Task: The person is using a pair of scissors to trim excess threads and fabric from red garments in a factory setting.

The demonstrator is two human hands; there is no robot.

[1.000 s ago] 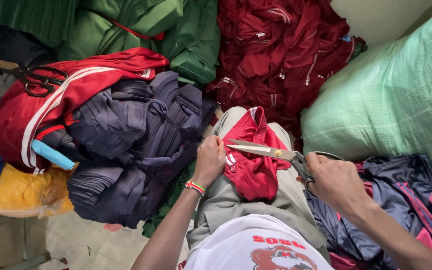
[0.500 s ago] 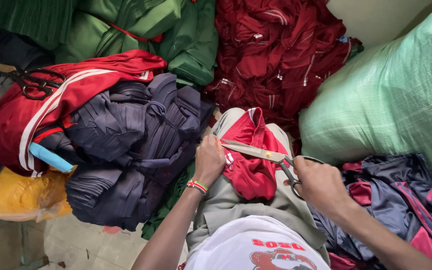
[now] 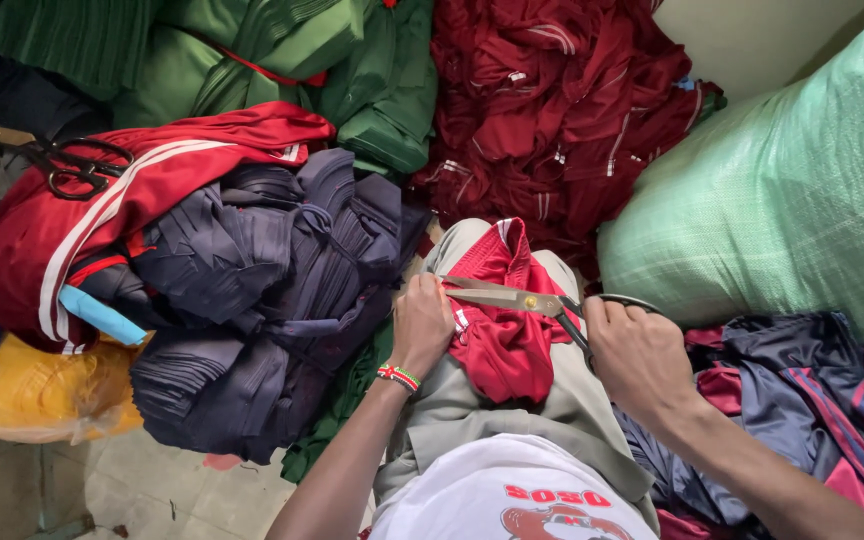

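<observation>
Head cam: right hand [image 3: 642, 355] is gripping scissors [image 3: 527, 300] w/ blades now nearly shut, having swung leftward across the red garment [image 3: 502, 320] on the lap; left hand [image 3: 420, 325] is pinching its edge. Cut's progressing.

Scissor tips [image 3: 449, 283] hidden behind left hand [image 3: 420, 325]

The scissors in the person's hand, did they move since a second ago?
Yes. The scissors slid left across the red garment, away from the green sack, pushed by the right hand.
</observation>
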